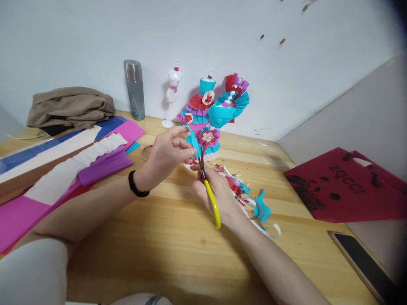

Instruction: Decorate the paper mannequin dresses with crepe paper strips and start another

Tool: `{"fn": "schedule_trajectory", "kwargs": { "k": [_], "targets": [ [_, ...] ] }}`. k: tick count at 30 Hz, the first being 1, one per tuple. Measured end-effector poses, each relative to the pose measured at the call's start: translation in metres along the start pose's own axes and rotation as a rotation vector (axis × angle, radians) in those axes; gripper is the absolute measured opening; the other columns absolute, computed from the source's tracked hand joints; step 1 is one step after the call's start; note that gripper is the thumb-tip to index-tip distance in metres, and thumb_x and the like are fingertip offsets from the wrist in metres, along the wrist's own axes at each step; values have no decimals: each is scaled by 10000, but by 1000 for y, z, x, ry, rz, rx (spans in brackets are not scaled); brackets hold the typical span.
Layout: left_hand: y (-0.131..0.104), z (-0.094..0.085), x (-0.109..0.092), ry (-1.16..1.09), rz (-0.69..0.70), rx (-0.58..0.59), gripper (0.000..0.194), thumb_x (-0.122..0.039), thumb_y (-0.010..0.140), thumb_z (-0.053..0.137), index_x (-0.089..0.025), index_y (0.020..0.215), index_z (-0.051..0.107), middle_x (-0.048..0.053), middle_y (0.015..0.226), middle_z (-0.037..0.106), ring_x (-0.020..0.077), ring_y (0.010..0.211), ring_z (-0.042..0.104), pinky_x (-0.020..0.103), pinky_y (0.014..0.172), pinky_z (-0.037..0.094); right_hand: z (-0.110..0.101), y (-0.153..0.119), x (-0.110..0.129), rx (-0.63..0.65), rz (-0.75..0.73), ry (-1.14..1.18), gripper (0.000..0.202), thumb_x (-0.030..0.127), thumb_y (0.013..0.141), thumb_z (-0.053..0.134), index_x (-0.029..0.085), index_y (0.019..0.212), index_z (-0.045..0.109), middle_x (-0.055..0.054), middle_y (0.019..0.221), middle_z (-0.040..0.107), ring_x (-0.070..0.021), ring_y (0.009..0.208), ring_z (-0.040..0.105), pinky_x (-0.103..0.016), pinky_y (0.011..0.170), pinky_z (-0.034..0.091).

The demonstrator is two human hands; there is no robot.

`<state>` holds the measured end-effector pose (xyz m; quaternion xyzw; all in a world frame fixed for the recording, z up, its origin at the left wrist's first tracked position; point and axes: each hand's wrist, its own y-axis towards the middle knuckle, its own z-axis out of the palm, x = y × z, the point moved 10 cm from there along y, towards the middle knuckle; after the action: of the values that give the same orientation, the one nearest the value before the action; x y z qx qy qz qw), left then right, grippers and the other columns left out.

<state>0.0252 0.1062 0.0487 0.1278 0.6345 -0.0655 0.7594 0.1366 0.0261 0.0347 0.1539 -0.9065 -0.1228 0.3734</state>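
Between thumb and fingers, my left hand [170, 154] pinches a narrow strip of blue crepe paper [192, 137]. My right hand [216, 188] grips a pair of scissors [210, 199] with yellow handles, their blades pointing away from me and up against the strip. Whether the blades have cut into it I cannot tell. Just behind both hands stands a small mannequin in a tiered paper dress [199, 103] of blue, red and purple, decorated with paper flowers. Paper scraps [233, 184] in red, white and blue lie beyond my right wrist, beside a roll of tape [254, 205].
Stacked coloured paper sheets [104, 163] cover the left side. Along the wall are a brown cloth [70, 106], a thermos [135, 91], a bare white mannequin [174, 87] and another dressed mannequin [227, 110]. A red bag [346, 186] and a phone [362, 262] are at right.
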Motion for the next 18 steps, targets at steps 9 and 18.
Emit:
{"fn": "schedule_trajectory", "kwargs": {
  "k": [9,18],
  "targets": [
    [-1,-1,2,-28,-7,-18,535,-62,678,728,-118,1187,572,-47,640,687,140,533,687,243,538,565,0,-3,-9,-22,2,-35,528,626,965,401,160,950,648,-49,735,579,-201,623,553,-311,596,386],
    [-10,13,7,-148,-5,52,473,-118,632,766,-156,1062,570,-61,640,674,116,551,657,238,576,537,-27,0,-7,-184,45,242,346,489,895,606,198,1080,632,-19,777,618,-171,656,569,-300,598,444]
  ]
}}
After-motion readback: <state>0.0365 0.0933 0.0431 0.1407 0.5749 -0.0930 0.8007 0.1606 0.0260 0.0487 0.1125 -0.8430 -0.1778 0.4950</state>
